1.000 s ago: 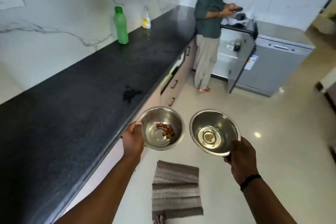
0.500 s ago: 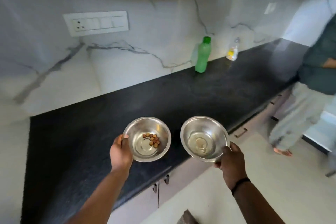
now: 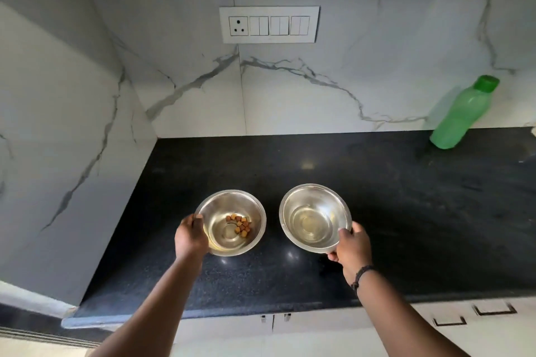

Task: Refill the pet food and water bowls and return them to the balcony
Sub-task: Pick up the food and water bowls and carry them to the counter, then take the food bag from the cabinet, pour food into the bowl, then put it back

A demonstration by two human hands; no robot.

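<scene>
I hold two steel bowls over the black countertop (image 3: 391,211). My left hand (image 3: 190,238) grips the left rim of the food bowl (image 3: 226,238), which has several brown kibble pieces (image 3: 240,224) in its bottom. My right hand (image 3: 352,249) grips the near right rim of the water bowl (image 3: 311,206), which holds a little clear water and is tilted slightly towards me. The two bowls sit side by side with a gap between them. Whether either bowl touches the counter I cannot tell.
A green plastic bottle (image 3: 461,114) stands at the back right of the counter against the marble wall. A white switch panel (image 3: 269,24) is on the wall straight ahead. A marble side wall closes the counter's left end. Cabinet handles (image 3: 494,310) show below the front edge.
My view has turned left to face the counter squarely. Both bowls have moved forward over the counter. The person at the right is no longer in view.
</scene>
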